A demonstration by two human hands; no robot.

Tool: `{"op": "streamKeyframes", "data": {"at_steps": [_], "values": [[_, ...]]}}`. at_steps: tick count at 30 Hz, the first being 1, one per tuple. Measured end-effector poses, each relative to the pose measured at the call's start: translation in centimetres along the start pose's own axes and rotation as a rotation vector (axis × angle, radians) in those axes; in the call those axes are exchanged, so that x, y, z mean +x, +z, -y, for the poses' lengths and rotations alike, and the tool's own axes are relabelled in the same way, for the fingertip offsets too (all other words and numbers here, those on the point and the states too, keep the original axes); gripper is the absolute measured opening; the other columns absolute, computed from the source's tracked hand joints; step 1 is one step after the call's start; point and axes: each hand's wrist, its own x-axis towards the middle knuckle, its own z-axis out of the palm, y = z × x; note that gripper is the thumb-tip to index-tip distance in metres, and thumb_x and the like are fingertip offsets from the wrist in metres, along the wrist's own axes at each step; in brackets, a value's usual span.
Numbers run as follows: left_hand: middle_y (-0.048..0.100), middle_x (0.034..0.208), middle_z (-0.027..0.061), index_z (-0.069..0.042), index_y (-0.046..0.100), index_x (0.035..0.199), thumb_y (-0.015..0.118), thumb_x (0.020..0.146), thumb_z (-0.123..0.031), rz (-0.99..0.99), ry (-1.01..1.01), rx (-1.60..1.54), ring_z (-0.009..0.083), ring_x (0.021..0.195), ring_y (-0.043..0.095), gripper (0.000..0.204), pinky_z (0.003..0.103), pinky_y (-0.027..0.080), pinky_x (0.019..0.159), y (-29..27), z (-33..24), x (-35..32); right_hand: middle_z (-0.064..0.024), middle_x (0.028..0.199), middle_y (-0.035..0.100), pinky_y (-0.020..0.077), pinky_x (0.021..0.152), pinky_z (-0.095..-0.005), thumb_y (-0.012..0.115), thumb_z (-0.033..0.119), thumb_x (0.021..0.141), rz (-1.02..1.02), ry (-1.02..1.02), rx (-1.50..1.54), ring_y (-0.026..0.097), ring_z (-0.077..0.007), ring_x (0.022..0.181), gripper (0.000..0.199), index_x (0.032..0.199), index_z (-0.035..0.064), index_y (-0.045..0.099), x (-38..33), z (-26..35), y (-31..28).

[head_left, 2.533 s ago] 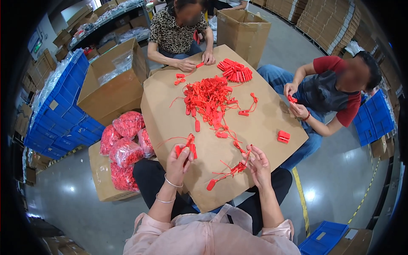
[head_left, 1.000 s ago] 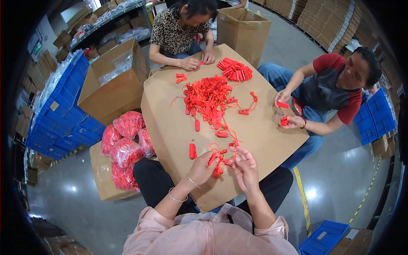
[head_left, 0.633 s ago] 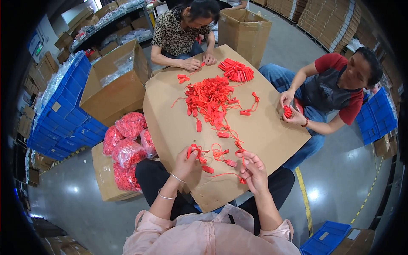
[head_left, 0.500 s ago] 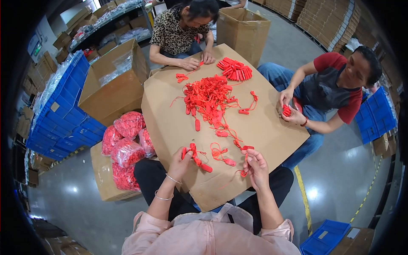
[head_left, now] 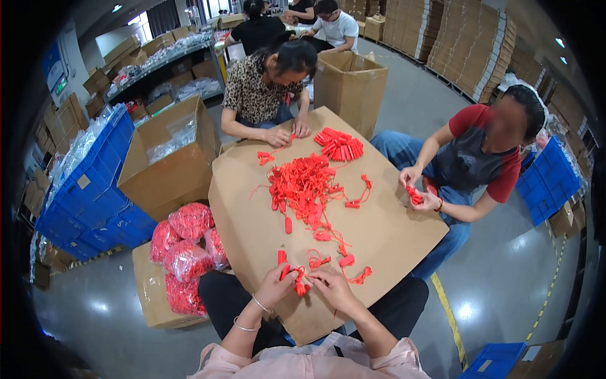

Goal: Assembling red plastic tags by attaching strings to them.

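Note:
Above the near edge of the cardboard sheet (head_left: 252, 215), my two hands come together. My left hand (head_left: 276, 285) is closed round a bundle of small red plastic pieces on red cords (head_left: 300, 287). My right hand (head_left: 333, 289) pinches at the bundle's right side, on a thin red cord that its fingers mostly hide; a red strand shows beneath the hand. Just beyond my left hand stands another red piece (head_left: 281, 256). Loose corded red pieces (head_left: 317, 259) lie past my fingers, with more to the right (head_left: 360, 276). A large tangled heap of them (head_left: 303, 189) covers the middle.
Across from me a co-worker (head_left: 265, 95) handles a red piece near neatly lined-up red pieces (head_left: 339, 145). Another co-worker (head_left: 473, 151) on the right holds red pieces. Bagged red pieces (head_left: 189, 259) sit at left on a carton, near an open box (head_left: 170, 139) and blue crates (head_left: 95, 189).
My right hand has moved left, away from the loose corded pieces, to meet my left hand at the bundle. The view has tilted up, showing more people behind.

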Motion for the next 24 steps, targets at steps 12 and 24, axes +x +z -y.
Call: {"op": "streamKeyframes", "data": {"at_steps": [12, 24], "values": [[0.054, 0.064, -0.0003, -0.005, 0.052, 0.089, 0.049, 0.087, -0.015, -0.037, -0.15, -0.05, 0.0044, 0.044, 0.04, 0.011, 0.019, 0.03, 0.039, -0.3, 3.9, 1.1, -0.0068, 0.083, 0.063, 0.0446, 0.057, -0.0185, 0.053, 0.006, 0.086, -0.2, 0.261, 0.618, 0.056, -0.0069, 0.067, 0.018, 0.101, 0.0007, 0.061, -6.5, -0.8, -3.4], [0.05, 0.064, 0.0031, -0.003, 0.051, 0.08, 0.052, 0.086, -0.016, -0.004, 0.01, 0.271, 0.0098, 0.056, 0.047, 0.014, 0.026, 0.04, 0.052, 1.1, 8.5, 2.2, -0.0198, 0.1, 0.059, 0.0489, 0.081, -0.0352, 0.043, -0.003, 0.087, 0.086, 0.161, 1.354, 0.059, -0.0262, 0.093, 0.024, 0.109, -0.0074, 0.052, -6.0, 1.1, -2.9]]}}
